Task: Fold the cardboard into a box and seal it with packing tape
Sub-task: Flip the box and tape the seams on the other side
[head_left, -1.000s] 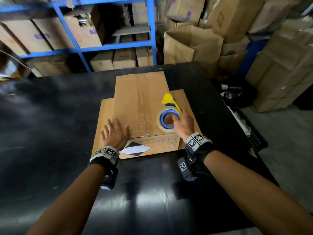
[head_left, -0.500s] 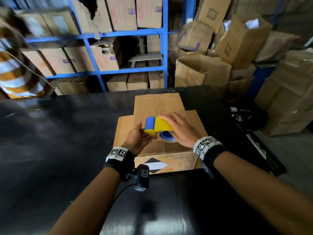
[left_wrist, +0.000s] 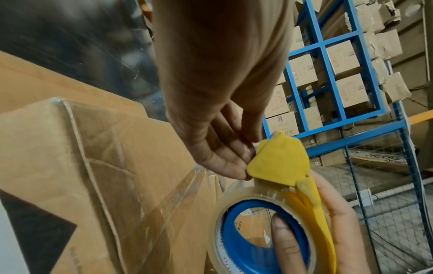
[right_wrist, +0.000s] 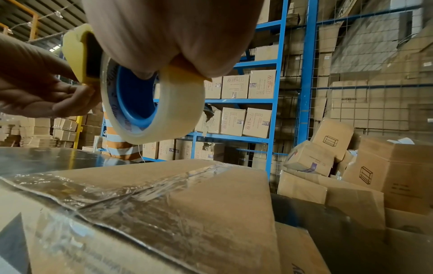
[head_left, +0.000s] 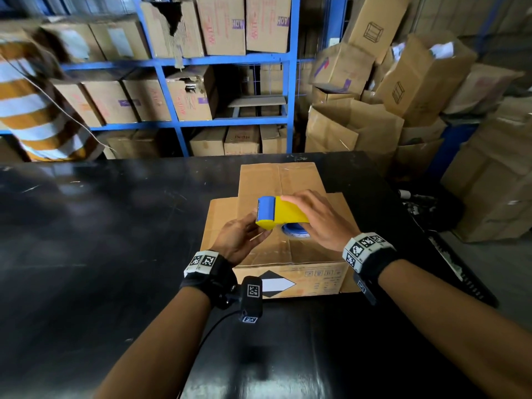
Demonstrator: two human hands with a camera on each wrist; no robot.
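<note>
Cardboard box (head_left: 283, 223), brown, flaps closed, clear tape already glinting along top seam, sits toward far right of black table (head_left: 100, 240). Yellow-and-blue tape dispenser with clear roll (head_left: 280, 216) held just above box top: right hand (head_left: 319, 220) wrapped over yellow body, one finger through blue core; left hand (head_left: 240, 239) pinching at toothed blue front end. Free tape end not discernible. Risks judged: tape folding onto itself if pulled slack, fingertips catching serrated cutter, strip landing off seam.

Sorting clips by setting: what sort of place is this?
Most likely a warehouse or packing area: blue shelving stacked with cartons, loose boxes heaped at the right, and a black worktable.
</note>
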